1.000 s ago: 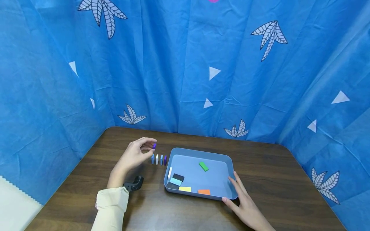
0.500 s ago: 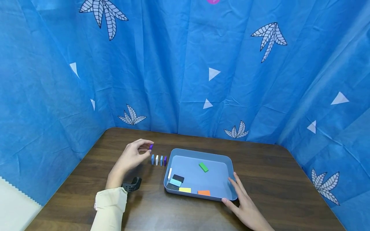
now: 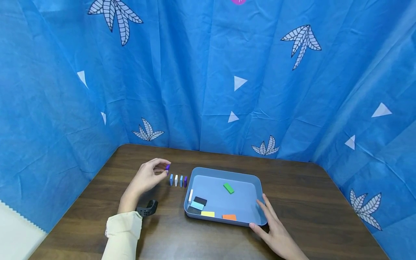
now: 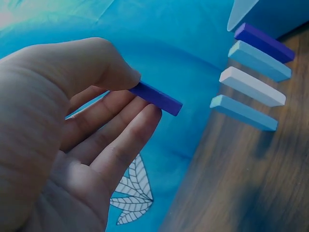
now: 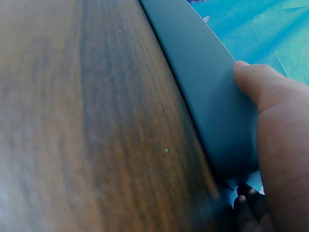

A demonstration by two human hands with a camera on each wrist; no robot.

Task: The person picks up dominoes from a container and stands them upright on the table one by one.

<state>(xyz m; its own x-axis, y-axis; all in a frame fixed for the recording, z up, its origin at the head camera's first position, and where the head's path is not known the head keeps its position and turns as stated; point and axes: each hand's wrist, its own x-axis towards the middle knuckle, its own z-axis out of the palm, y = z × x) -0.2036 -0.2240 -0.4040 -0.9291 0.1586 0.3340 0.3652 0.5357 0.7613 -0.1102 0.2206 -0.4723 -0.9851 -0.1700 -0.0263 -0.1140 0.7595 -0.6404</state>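
Note:
My left hand (image 3: pixel 147 177) pinches a purple domino block (image 4: pixel 161 100) between thumb and fingers, apart from the row on its right. That row of upright dominoes holds a light blue one (image 3: pixel 171 180), a white one (image 3: pixel 176 180), another light blue one (image 3: pixel 181 181) and a purple one (image 3: pixel 185 181), with small gaps between them. A blue-grey tray (image 3: pixel 247 200) lies just right of the row. At the tray's near right corner rests my right hand (image 3: pixel 276 231), thumb on the near wall and fingers along the right side.
Inside the tray lie a green domino (image 3: pixel 229 188), an orange one (image 3: pixel 229 217), a yellow one (image 3: pixel 208 213), a light blue one (image 3: pixel 197 205), a white one (image 3: pixel 190 195) and black ones (image 3: pixel 200 200). Blue curtains (image 3: pixel 217 90) enclose the brown wooden table (image 3: pixel 292 187).
My left hand has drifted left and slightly nearer with the purple domino, from above the row's left end to beside it. The right hand and tray have stayed put.

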